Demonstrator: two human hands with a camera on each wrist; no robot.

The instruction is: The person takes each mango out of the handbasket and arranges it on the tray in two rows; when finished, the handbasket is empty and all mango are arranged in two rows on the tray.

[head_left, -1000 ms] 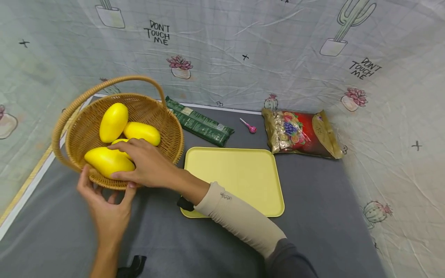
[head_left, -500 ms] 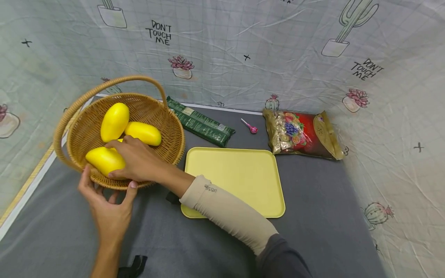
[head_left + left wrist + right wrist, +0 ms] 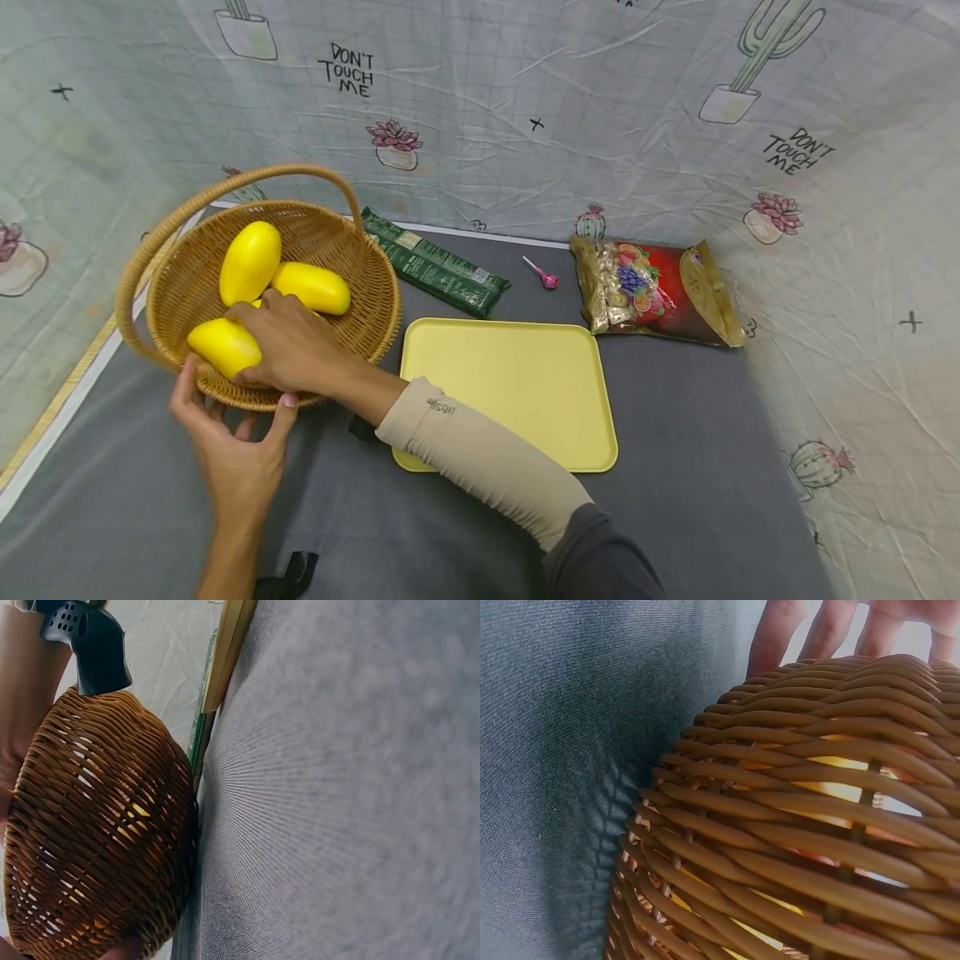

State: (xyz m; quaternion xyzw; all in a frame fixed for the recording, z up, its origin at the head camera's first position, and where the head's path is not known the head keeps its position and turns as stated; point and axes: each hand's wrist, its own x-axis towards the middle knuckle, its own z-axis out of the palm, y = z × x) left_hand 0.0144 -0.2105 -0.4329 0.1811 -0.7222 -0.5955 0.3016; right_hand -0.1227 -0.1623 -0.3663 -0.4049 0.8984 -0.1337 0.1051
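Observation:
A brown wicker basket (image 3: 367, 333) with a tall arched handle stands at the left in the head view, with several yellow mangoes (image 3: 251, 262) inside. My left hand (image 3: 236, 454) holds the basket's near rim, its thumb and index finger up at the edge. Reaching in over that rim, my right hand (image 3: 296, 346) grips the nearest mango (image 3: 223, 347), thumb on the near side and fingers over the far side. The palm hides that mango's right end and most of another one behind it. Both wrist views show the basket's woven outer wall (image 3: 105, 825) close up, with yellow glinting through the gaps.
A yellow tray (image 3: 517, 383) lies right of the basket, partly under the right forearm. Behind it are a green packet (image 3: 442, 267), a pink lollipop (image 3: 550, 281) and a red and gold candy bag (image 3: 660, 292). A printed cloth (image 3: 480, 108) hangs behind the grey-covered table.
My right hand has moved left and deeper into the basket, covering more of the nearest mango. The right forearm has swung left, while my left hand has stayed at the rim.

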